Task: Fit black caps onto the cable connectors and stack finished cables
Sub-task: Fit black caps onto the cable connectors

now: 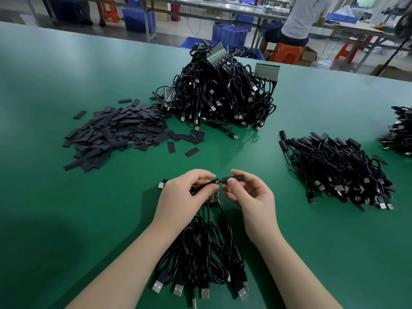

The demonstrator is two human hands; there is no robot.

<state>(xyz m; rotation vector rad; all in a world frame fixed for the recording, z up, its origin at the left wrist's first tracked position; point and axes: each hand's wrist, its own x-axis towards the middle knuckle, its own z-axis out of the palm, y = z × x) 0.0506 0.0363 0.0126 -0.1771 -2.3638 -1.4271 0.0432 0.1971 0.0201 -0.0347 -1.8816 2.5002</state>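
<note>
My left hand (186, 192) pinches a black cable just behind its small connector board (217, 181). Facing it, my right hand (247, 190) holds a black cap (233, 178) between thumb and fingers, its open end touching the board's tip. A bundle of black cables (200, 253) hangs from my left hand toward me, USB plugs (178, 288) lying at the near edge. Loose flat black caps (116, 132) lie in a heap at the left. Capped cables (334, 166) are stacked at the right.
A big tangle of uncapped cables with board strips (223, 92) sits at the centre back of the green table (66, 208). Another cable pile (399, 132) lies at the far right edge. Beyond the table, a seated person (298, 21), blue crates and orange stools.
</note>
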